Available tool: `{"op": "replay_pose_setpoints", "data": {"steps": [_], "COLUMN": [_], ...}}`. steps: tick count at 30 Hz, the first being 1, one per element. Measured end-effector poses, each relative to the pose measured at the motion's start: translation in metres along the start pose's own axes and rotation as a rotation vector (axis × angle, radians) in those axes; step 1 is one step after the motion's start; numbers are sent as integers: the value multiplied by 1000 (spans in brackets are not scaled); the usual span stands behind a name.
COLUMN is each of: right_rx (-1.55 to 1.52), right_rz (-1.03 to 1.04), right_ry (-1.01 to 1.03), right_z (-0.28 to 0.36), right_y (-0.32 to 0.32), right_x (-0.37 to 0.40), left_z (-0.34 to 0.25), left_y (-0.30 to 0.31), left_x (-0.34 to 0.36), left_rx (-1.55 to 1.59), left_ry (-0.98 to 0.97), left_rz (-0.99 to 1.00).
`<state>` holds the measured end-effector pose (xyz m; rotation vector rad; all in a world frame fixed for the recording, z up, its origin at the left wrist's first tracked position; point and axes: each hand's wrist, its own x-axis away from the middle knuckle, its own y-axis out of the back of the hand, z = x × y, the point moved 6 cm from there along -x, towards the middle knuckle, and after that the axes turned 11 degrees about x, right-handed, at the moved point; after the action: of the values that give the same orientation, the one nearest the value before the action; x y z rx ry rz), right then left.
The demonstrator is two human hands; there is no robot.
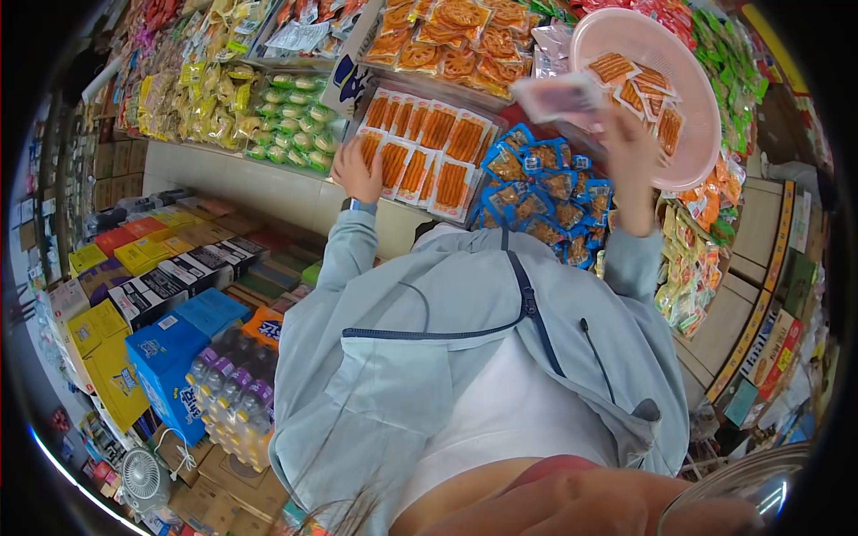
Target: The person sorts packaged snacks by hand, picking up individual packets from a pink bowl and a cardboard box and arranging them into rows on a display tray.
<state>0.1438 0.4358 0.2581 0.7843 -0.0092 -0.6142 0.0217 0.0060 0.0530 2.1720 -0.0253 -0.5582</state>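
My left hand (pixel 358 170) rests at the near left corner of a tray of flat snack packets (pixel 438 129), its fingers apart and touching the packets. These packets hold orange-brown sticks and lie in rows. My right hand (pixel 629 147), smeared by motion, grips a flat snack packet (pixel 561 96) with a pale back, above the gap between the tray and a pink plastic basin (pixel 715 116). Several packets of the same orange-brown sticks (pixel 645 89) lie loose inside the basin. Blue snack packets (pixel 545 188) are heaped just right of the tray, below the held packet.
Green-and-white packets (pixel 290 121) and yellow bags (pixel 197 103) fill the display at left. Orange snack bags (pixel 460 31) lie behind the tray. Cartons (pixel 165 286), shrink-wrapped bottles (pixel 234 393) and a small fan (pixel 143 473) stand at lower left. Shelving with boxes (pixel 778 357) borders the right.
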Motion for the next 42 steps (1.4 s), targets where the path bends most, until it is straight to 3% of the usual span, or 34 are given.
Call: {"op": "replay_pose_setpoints", "data": {"steps": [1,2,3,5,7,8,9,10,12,16,17,20,22,23,24,26,29,32,36,39,42], "right_rx": [196,129,277,396,317,462,437,413,342,142,90,65,170,194,435,805,796,655,535,583,582], "right_rz": [53,-29,-69,85,249,484,557,633,573,459,369,-70,-318,-244,-392,-238,183,264,140,27,-111], "right_ry": [90,267,457,639,833,853,941,1025,978,738,624,599,460,183,240,56,-319,-119,-284,-264,-155], "right_z": [30,35,44,47,37,32,30,26,24,28,26,43,21,12,-33,-115,-173,-202,-175,-196,-128], "right_y": [-18,-49,-78,-134,-180,-200,-206,-210,-207,-174,-154,-64,-6,25,37,55,53,35,55,65,79], "right_x": [21,42,66,106,142,160,166,172,168,135,118,60,17,-7,-26,-60,-72,-84,-82,-91,-77], "left_z": [-12,-33,-52,-87,-104,-104,-106,-113,-132,-143,-144,-153,-153,-153,-152,-153,-153,-154,-150,-148,-149], "left_y": [-2,-4,-8,-16,-26,-36,-40,-41,-48,-75,-80,-77,-77,-78,-78,-79,-84,-81,-83,-79,-79], "left_x": [1,2,5,17,29,36,37,40,45,64,69,67,68,68,68,65,66,66,65,64,63], "left_rx": [134,267,400,417,426,431,438,358,211,77,5,-54,-51,-52,-54,-52,-57,-55,-44,-10,7], "left_ry": [19,39,61,-16,-21,10,41,-53,-247,-415,-444,-473,-462,-456,-450,-422,-395,-374,-377,-359,-347], "left_rz": [54,106,158,167,209,242,274,321,406,650,700,667,700,699,696,672,671,680,664,669,675]}}
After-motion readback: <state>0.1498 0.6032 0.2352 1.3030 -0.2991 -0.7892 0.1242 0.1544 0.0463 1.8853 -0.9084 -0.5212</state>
